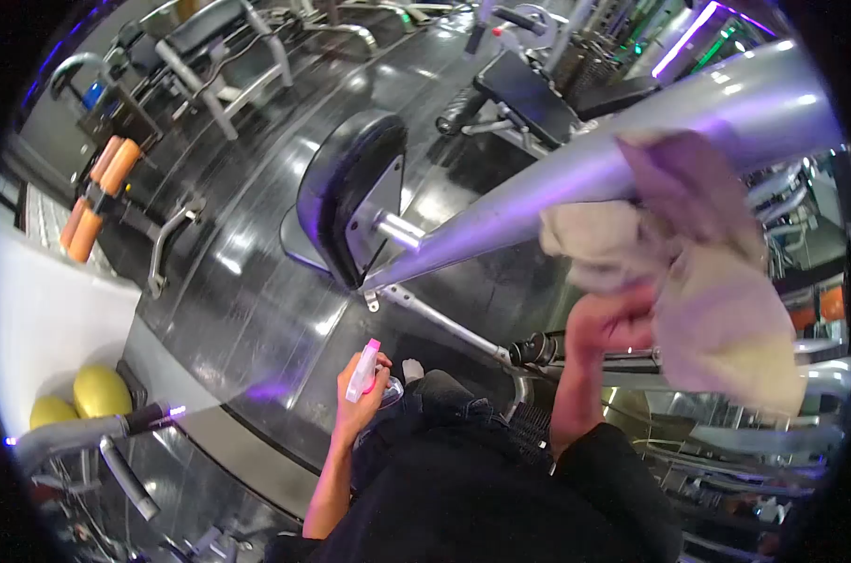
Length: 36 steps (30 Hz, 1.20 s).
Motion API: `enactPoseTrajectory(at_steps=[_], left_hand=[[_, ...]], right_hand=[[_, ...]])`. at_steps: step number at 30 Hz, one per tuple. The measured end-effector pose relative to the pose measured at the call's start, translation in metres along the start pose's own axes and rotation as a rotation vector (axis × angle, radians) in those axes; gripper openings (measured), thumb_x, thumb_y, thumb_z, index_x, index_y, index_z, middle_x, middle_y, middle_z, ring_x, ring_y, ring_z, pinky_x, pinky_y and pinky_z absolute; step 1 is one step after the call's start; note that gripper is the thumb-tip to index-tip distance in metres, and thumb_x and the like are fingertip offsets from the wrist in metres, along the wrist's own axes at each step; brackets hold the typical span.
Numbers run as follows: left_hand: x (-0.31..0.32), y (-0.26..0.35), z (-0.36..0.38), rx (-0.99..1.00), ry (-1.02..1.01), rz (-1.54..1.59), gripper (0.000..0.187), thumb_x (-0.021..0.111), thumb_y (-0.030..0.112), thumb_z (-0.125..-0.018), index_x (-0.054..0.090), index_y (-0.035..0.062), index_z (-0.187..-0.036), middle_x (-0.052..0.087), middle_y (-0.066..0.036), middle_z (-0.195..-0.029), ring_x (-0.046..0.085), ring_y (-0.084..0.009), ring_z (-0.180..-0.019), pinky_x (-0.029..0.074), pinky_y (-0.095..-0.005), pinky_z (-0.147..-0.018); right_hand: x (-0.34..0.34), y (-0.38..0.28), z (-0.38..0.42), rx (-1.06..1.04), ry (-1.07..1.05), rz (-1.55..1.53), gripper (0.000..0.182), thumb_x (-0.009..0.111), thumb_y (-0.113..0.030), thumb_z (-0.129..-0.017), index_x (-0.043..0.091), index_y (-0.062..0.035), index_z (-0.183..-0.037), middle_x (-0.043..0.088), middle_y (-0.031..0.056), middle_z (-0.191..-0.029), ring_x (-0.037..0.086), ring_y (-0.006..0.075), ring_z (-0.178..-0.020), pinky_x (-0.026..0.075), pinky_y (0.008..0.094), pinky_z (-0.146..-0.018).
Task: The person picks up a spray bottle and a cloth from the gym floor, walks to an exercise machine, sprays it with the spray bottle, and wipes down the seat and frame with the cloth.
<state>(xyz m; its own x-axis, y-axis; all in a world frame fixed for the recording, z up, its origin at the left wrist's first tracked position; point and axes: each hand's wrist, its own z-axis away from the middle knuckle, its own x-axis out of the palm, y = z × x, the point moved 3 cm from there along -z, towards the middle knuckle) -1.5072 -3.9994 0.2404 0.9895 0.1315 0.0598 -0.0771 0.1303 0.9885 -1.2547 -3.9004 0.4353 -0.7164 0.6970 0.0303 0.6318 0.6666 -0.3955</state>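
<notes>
My left hand [362, 387] is wrapped round a spray bottle [361, 375] with a white and pink trigger head, held low in front of my body. My right hand [618, 319] is raised on the right, its fingers closed on a pale cloth [716, 310] that hangs loosely and is smeared by motion. The cloth overlaps a thick silver machine tube [576, 174] in this view. Near the lower end of that tube is a black padded seat [355, 188].
A black bench [529, 98] stands beyond the tube. Orange foam rollers [102, 197] are at the left, and yellow balls [102, 391] sit below them. A grey handlebar [78, 432] juts in at the lower left. Dark shiny flooring [247, 244] runs between the machines.
</notes>
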Motion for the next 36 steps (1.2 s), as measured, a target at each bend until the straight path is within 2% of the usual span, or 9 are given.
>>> enactPoseTrajectory(at_steps=[3,5,13,17,21,23,28,34,36], left_hand=[[0.0,0.012,-0.008,0.038,-0.083,0.001,0.013,0.06,0.001,-0.085,0.058,0.0003,-0.098,0.06,-0.004,-0.088,0.057,-0.0081,-0.071,0.048,-0.0245,-0.065],[-0.002,0.018,-0.011,0.058,-0.161,-0.078,0.013,0.06,0.001,-0.085,0.058,0.0006,-0.097,0.06,-0.003,-0.086,0.057,-0.0076,-0.071,0.047,-0.0243,-0.065],[0.006,0.057,-0.021,0.067,-0.4,-0.179,0.012,0.061,0.0,-0.083,0.059,0.0015,-0.095,0.061,-0.004,-0.085,0.059,-0.0107,-0.076,0.048,-0.0265,-0.07],[0.029,0.084,-0.02,0.178,-0.435,-0.241,0.013,0.062,0.001,-0.082,0.059,0.0025,-0.095,0.062,-0.004,-0.086,0.06,-0.0138,-0.079,0.048,-0.0279,-0.072],[0.057,0.086,-0.016,0.144,-0.435,-0.096,0.013,0.061,0.001,-0.082,0.059,0.0018,-0.095,0.062,-0.004,-0.086,0.059,-0.0134,-0.08,0.048,-0.0281,-0.073],[0.075,0.087,-0.016,0.176,-0.441,-0.053,0.014,0.061,-0.001,-0.082,0.058,0.0013,-0.095,0.062,-0.004,-0.087,0.059,-0.0124,-0.08,0.048,-0.0275,-0.073],[0.104,0.085,-0.012,0.2,-0.423,-0.098,0.016,0.06,-0.001,-0.082,0.058,0.0017,-0.098,0.062,-0.005,-0.087,0.06,-0.0119,-0.081,0.048,-0.0272,-0.074],[0.099,0.072,-0.003,0.205,-0.337,-0.057,0.016,0.059,-0.004,-0.082,0.057,-0.0001,-0.096,0.061,-0.007,-0.091,0.06,-0.0118,-0.072,0.05,-0.026,-0.064],[0.087,0.071,0.002,0.182,-0.26,-0.047,0.016,0.059,-0.003,-0.082,0.058,0.0003,-0.098,0.061,-0.007,-0.09,0.06,-0.0125,-0.075,0.049,-0.0268,-0.068]], right_hand=[[0.012,0.007,-0.035,0.081,-0.245,0.383,0.021,0.044,-0.007,-0.094,0.059,0.0067,-0.088,0.063,0.0201,-0.107,0.061,0.0293,-0.096,0.049,0.0407,-0.082],[0.03,-0.011,-0.043,-0.284,-0.262,0.644,0.042,0.052,0.004,-0.077,0.071,-0.0174,-0.107,0.031,0.0189,-0.149,0.026,0.0454,-0.136,0.036,0.0473,-0.107],[-0.011,-0.005,0.029,0.05,-0.78,0.313,0.053,0.056,0.012,-0.07,0.07,-0.0179,-0.112,0.054,0.0158,-0.127,0.048,0.0431,-0.122,0.042,0.0445,-0.103],[-0.052,0.0,0.013,-0.092,-0.219,0.171,0.042,0.058,0.007,-0.075,0.069,-0.0136,-0.11,0.052,0.0139,-0.131,0.047,0.0388,-0.125,0.045,0.0434,-0.1],[-0.069,0.001,-0.034,-0.246,0.05,0.392,0.05,0.058,0.008,-0.073,0.065,-0.0118,-0.118,0.05,0.0158,-0.135,0.047,0.04,-0.125,0.04,0.0425,-0.104],[-0.061,0.015,-0.043,-0.115,-0.327,0.605,0.038,0.059,0.005,-0.074,0.07,-0.0111,-0.107,0.051,0.0146,-0.135,0.042,0.0381,-0.129,0.035,0.0467,-0.108],[-0.076,0.021,0.013,-0.13,-0.471,0.527,0.05,0.051,0.013,-0.071,0.07,-0.0116,-0.11,0.05,0.0144,-0.135,0.043,0.0381,-0.129,0.037,0.0455,-0.106],[-0.066,0.044,0.097,0.366,-0.709,0.089,0.056,0.047,0.015,-0.074,0.062,-0.0084,-0.123,0.051,0.0188,-0.134,0.046,0.04,-0.125,0.042,0.0425,-0.101],[-0.056,0.042,0.117,0.462,-0.657,-0.087,0.062,0.042,0.015,-0.078,0.045,-0.0033,-0.137,0.049,0.0164,-0.136,0.05,0.0316,-0.123,0.038,0.0343,-0.102]])
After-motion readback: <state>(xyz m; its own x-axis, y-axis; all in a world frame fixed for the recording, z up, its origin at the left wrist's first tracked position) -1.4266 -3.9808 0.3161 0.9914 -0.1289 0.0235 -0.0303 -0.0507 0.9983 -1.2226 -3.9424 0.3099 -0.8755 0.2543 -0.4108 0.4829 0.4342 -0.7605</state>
